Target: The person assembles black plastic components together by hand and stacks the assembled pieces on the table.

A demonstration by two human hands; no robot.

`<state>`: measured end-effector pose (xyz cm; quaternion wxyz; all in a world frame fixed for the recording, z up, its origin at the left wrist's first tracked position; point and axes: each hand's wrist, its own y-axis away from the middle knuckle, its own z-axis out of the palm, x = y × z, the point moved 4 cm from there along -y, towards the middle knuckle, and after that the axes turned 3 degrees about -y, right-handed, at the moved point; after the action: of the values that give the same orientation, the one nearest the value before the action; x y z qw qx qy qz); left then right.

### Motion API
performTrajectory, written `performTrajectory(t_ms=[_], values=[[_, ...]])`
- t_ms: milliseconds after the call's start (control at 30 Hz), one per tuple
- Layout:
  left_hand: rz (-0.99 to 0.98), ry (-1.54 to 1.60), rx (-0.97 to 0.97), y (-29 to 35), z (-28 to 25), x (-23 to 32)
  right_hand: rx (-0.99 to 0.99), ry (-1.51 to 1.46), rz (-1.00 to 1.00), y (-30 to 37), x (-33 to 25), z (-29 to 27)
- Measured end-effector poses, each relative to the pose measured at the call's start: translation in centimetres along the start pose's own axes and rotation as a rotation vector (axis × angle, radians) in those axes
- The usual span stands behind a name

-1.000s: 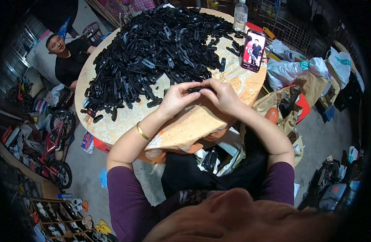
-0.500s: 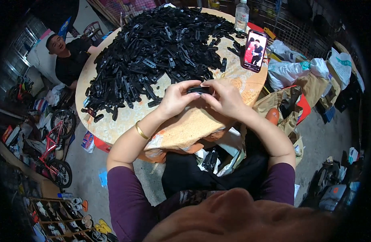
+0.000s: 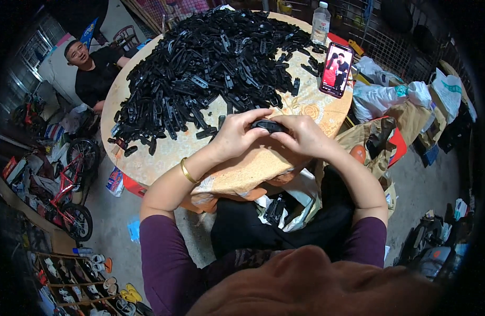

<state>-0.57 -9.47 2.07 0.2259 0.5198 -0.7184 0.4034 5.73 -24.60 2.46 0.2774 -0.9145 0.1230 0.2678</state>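
Between my hands is a small, dark, oblong plastic piece [image 3: 268, 126], held over the near part of the table. My left hand [image 3: 239, 135], with a gold bangle on its wrist, pinches one end between thumb and fingers. At the other end, the thumb and fingers of my right hand [image 3: 301, 135] close on the same piece. Beyond my hands a large heap of black plastic parts [image 3: 200, 73] covers much of the round table [image 3: 242, 169]. In my lap sits an open bag [image 3: 301, 196] with black pieces [image 3: 275, 209] inside it.
A propped phone [image 3: 336, 69] and a clear bottle [image 3: 320, 23] stand at the table's far right. Another person [image 3: 92, 68] is at the far left. Paper and plastic bags [image 3: 382, 97] crowd the right side; a red bicycle [image 3: 68, 192] and a shoe rack [image 3: 76, 287] line the left.
The dark piece has turned in my fingers and shows more of its broad face. Both hands stay around it. The other person's head has shifted, and the view has moved slightly.
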Motion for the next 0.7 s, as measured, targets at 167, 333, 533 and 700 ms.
performTrajectory(t_ms=[167,333,533,700], values=[[0.013,0.066,-0.038,-1.7,-1.5,-1.6,-0.242,-0.166,0.080,0.6,0.2,-1.5],[0.035,-1.064,0.572,-1.9,-10.2,-6.1,-0.905,-0.116,0.087,2.3,-0.8,0.0],[-0.127,-1.195,0.402,-1.4,-12.0,-10.6,-0.588,-0.133,0.004,0.7,-1.0,1.7],[-0.032,-1.180,0.442,-1.7,-10.2,-9.9,0.044,0.217,-0.292,-2.1,-0.4,3.8]])
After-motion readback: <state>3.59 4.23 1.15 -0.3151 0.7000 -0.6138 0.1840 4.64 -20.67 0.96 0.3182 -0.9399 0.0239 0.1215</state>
